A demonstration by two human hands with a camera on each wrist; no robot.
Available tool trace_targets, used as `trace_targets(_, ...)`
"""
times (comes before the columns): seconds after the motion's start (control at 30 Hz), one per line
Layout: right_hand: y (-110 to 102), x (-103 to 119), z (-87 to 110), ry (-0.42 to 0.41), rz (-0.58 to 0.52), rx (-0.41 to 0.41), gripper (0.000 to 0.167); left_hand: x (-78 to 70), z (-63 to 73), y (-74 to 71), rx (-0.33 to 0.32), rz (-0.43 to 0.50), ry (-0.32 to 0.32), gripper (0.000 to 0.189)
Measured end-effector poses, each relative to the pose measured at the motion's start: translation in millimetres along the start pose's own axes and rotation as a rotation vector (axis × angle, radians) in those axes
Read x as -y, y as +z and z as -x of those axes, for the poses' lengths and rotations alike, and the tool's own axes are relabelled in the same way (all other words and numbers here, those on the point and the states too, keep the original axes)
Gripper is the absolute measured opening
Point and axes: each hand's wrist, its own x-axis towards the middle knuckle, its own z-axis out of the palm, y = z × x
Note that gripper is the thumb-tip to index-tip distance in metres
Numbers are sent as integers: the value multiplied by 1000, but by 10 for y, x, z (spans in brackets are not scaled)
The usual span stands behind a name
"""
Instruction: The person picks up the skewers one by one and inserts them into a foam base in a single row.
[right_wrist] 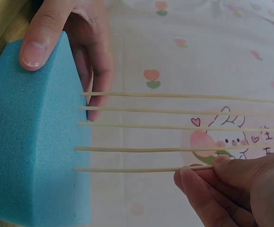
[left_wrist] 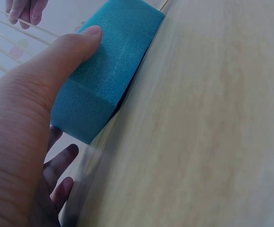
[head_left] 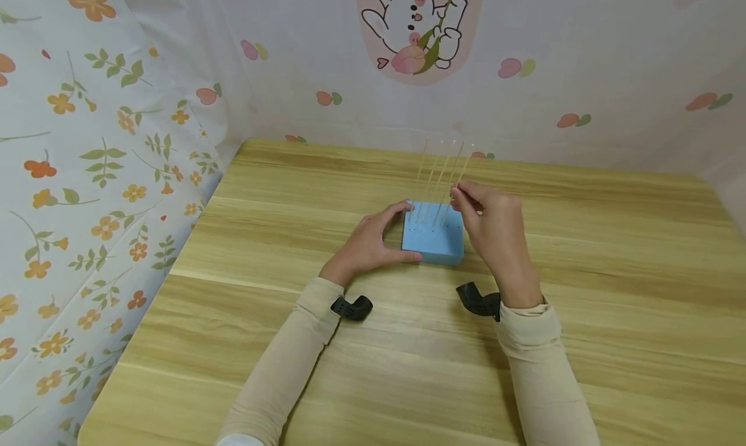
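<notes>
A blue foam block lies on the wooden table with several thin bamboo skewers standing in a row in its top. My left hand grips the block from the left, thumb on the near side and fingers at the far side. In the right wrist view, my right hand pinches the skewer at the row's right end between thumb and index finger, partway up. That skewer's lower end meets the foam. Small dark holes dot the block's top face near the skewers.
The wooden table reaches out on both sides of the block. A white printed cloth hangs behind it, and a floral cloth hangs at the left. Black wrist mounts sit at both sleeve cuffs.
</notes>
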Motion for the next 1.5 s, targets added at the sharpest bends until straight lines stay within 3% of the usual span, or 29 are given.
trace_targets(0.43, 12, -12, 19, 11, -2, 33, 19, 14, 45, 45, 14, -1, -19, 97)
trace_targets(0.93, -69, -6, -15, 36, 1, 54, 18, -46, -10, 23, 18, -8, -2, 93)
trace_targets(1.17, -85, -3, -12, 91, -8, 94, 30, -48, -16, 19, 11, -1, -1, 94)
trace_targets(1.5, -351, -144, 97, 169, 49, 21, 31, -28, 22, -6, 34, 12, -42, 97)
